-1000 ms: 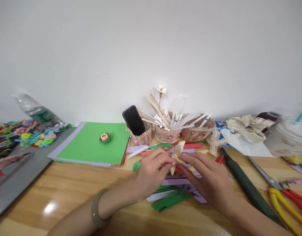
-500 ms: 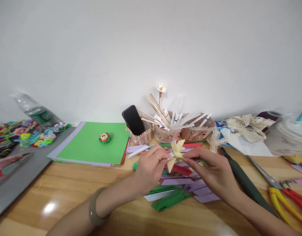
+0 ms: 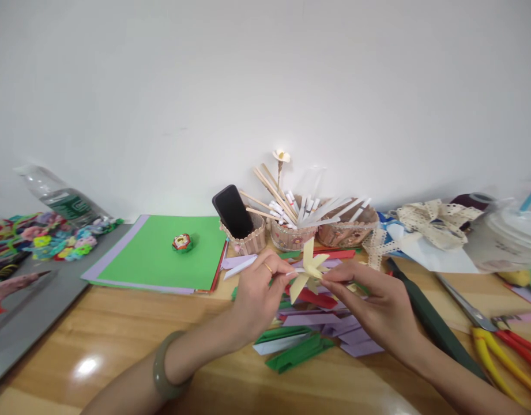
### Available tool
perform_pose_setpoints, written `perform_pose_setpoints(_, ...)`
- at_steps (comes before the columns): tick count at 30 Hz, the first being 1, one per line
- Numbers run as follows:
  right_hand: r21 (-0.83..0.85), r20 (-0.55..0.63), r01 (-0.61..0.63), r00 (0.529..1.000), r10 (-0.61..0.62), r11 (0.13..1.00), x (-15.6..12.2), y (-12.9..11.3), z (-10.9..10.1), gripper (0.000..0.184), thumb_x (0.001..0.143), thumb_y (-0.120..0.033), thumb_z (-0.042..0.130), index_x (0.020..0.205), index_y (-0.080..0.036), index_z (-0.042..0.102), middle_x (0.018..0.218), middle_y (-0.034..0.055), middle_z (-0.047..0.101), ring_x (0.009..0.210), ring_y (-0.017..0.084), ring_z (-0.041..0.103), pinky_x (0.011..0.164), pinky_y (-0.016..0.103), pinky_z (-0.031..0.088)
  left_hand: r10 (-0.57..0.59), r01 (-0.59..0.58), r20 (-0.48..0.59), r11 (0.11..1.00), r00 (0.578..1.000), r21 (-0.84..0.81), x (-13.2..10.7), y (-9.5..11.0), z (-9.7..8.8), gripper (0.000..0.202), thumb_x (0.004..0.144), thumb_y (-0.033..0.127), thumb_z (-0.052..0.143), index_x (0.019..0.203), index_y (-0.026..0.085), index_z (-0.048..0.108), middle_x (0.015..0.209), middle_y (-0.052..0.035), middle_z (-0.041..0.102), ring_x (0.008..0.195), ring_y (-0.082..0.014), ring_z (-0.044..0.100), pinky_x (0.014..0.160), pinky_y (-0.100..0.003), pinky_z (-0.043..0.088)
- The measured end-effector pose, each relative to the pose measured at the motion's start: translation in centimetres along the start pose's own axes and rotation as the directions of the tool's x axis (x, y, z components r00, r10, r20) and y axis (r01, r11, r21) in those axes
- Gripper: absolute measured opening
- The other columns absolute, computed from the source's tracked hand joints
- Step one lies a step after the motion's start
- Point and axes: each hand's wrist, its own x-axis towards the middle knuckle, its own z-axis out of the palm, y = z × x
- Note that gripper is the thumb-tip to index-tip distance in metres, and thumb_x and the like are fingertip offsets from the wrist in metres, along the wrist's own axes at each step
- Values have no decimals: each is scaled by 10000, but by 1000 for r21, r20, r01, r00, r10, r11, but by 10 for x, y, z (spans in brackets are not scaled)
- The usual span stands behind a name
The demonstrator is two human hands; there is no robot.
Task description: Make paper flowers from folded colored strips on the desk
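Between my two hands is a pale yellow folded-paper star shape [image 3: 309,268] with several pointed arms sticking out. My left hand [image 3: 262,294], a ring on one finger, pinches its left side between thumb and forefinger. On the right side, the thumb and forefinger of my right hand [image 3: 375,300] are closed on another of its arms. Below it, folded paper strips [image 3: 306,320] in purple, green, red and white lie in a loose pile on the table. The tips of my fingers partly cover the held paper's edges.
Green paper sheets [image 3: 157,265] lie stacked at left, bearing a small layered paper flower [image 3: 182,242]. Decorated baskets [image 3: 293,236] hold a black phone [image 3: 233,212], sticks and pens. Scissors [image 3: 475,317], a dark green tool [image 3: 429,323], lace ribbon [image 3: 438,222] and a lidded cup [image 3: 513,236] stand right.
The yellow paper shape has turned slightly in my fingers, and its upper arm now points more upright. Both hands still grip it in nearly the same place.
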Motion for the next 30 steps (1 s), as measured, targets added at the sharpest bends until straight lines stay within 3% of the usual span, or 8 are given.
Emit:
perform_pose_setpoints(5, -54, 44, 58, 997, -56, 997, 1, -1, 0, 63, 810, -162, 550, 777, -202, 585, 724, 21, 647, 665, 145, 615, 587, 246, 497, 153, -151, -13, 984, 988, 92, 0, -2, 0, 114, 809, 90, 487, 764, 174, 550, 752, -31, 611, 734, -128, 596, 652, -246, 475)
perform_pose_setpoints(8, -157, 63, 111, 993, -102, 981, 3, -4, 1, 46, 795, -177, 557, 832, -204, 562, 859, 58, 621, 807, 176, 611, 665, 279, 508, 386, -383, 26, 902, 922, 197, -2, -8, 3, 136, 810, 81, 461, 814, 181, 554, 810, -52, 632, 811, -139, 612, 682, -247, 494)
perform_pose_setpoints(10, -241, 79, 144, 989, -128, 960, 3, -4, 3, 136, 787, -206, 567, 922, -208, 548, 946, 77, 601, 860, 191, 605, 692, 299, 513, 459, -453, 34, 858, 888, 241, -5, -13, 6, 135, 801, 94, 481, 841, 197, 558, 825, -44, 642, 836, -141, 618, 695, -244, 499)
perform_pose_setpoints(15, -409, 76, 230, 973, -218, 883, -2, -1, 7, 214, 805, -214, 553, 1012, -202, 500, 958, 78, 634, 819, 188, 627, 662, 292, 510, 163, -167, 37, 973, 986, 160, -15, -18, 13, 14, 799, 202, 542, 803, 209, 531, 845, -15, 667, 780, -125, 633, 695, -229, 500)
perform_pose_setpoints(19, -495, 84, 290, 954, -287, 819, -2, -1, 7, 190, 819, -232, 539, 1004, -195, 514, 910, 74, 659, 758, 189, 645, 613, 280, 502, 63, -69, 74, 994, 995, 84, -18, -16, 14, 42, 782, 218, 569, 814, 210, 543, 820, 1, 669, 723, -115, 627, 667, -223, 495)
perform_pose_setpoints(24, -379, 206, 314, 946, -251, 871, -1, -4, 5, 137, 860, -179, 470, 967, -207, 550, 899, 61, 660, 767, 158, 641, 630, 252, 508, 117, -122, 107, 992, 987, 37, -10, -9, 9, 54, 784, 177, 545, 794, 217, 580, 841, -26, 624, 803, -142, 613, 744, -280, 507)
perform_pose_setpoints(27, -308, 174, 333, 941, -292, 891, 0, -4, 4, 142, 854, -137, 474, 963, -196, 543, 873, 60, 663, 755, 141, 639, 637, 235, 510, 228, -221, 125, 973, 966, -66, -3, -5, 6, 109, 789, 125, 531, 824, 199, 604, 1002, -77, 551, 956, -161, 574, 828, -319, 492)
perform_pose_setpoints(30, -288, 132, 349, 937, -325, 892, 1, -4, 5, 136, 841, -114, 490, 940, -191, 543, 860, 63, 676, 754, 142, 649, 644, 234, 520, 221, -195, 156, 967, 963, -164, 2, -5, 4, 165, 768, 80, 546, 881, 188, 599, 1070, -95, 540, 1039, -176, 545, 873, -338, 469)
